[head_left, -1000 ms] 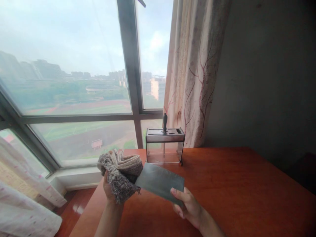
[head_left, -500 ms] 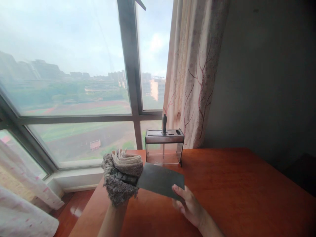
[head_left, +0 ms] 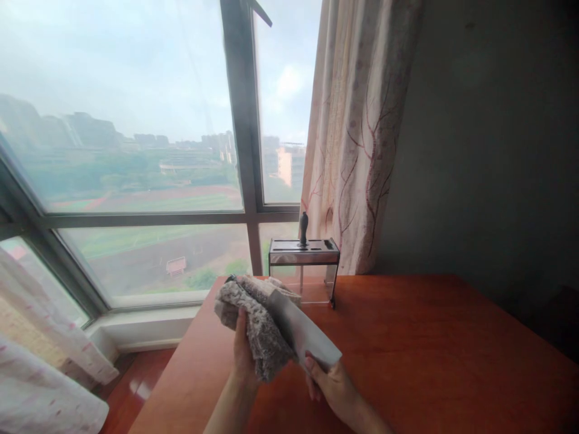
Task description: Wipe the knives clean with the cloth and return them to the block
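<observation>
- The window point(head_left: 140, 90), flat hazy panes in thick grey bars, stands behind everything much as it did half a second ago
- The table point(head_left: 420, 337) has a smooth, reddish-brown wood-grain top with a soft sheen
- The curtain point(head_left: 357, 132) hangs in long vertical folds, pale fabric stitched with dark red branches
- The cloth point(head_left: 266, 343), shaggy grey with paler folds, is bunched above the table; it has shifted rightward and now hides the lower left corner of the stand, which showed clear of it before
- The stand point(head_left: 304, 257) is boxy, with clear sides and a shiny slotted top, upright near the table's far edge
- The cleaver point(head_left: 314, 334) lies across the cloth, between the hands; its flat metal blade, broad and dark half a second ago, now shows narrower, paler and more steeply slanted
- The left hand point(head_left: 245, 355) is closed around the cloth, its thumb now in sight on the fuzzy pile
- The right hand point(head_left: 332, 383) pinches the blade's far end
- The knife handle point(head_left: 304, 228), dark and contoured, rises from the stand's top
</observation>
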